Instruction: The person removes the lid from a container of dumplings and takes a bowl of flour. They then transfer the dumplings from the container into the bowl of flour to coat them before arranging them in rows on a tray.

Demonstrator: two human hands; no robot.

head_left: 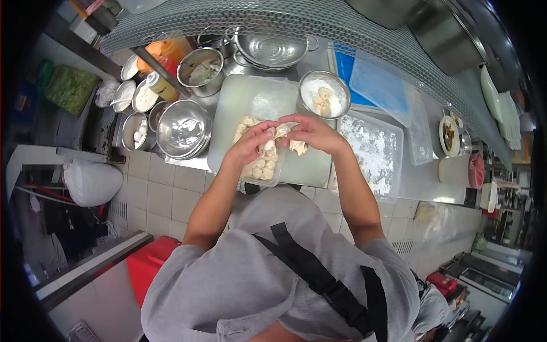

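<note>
Over the cutting board, my left hand (250,144) and my right hand (315,135) meet with fingers curled, pinching a pale, soft, lumpy food piece (281,131) between them. Another pale lump (298,147) shows just below my right fingers. Under my left hand stands a clear plastic container (277,175) holding several similar pale pieces (262,170), partly covered by the hand. Both rest on the white cutting board (311,163). Beyond my right hand, a steel bowl (302,77) holds white powder with a few pale pieces (322,101) in it.
Right of the board lies a clear tray (397,157) dusted with white powder. Stacked steel bowls (183,130), a bowl of food (200,71) and squeeze bottles (161,86) crowd the left. A perforated metal shelf (273,21) overhangs the back. A plate of food (449,137) stands far right.
</note>
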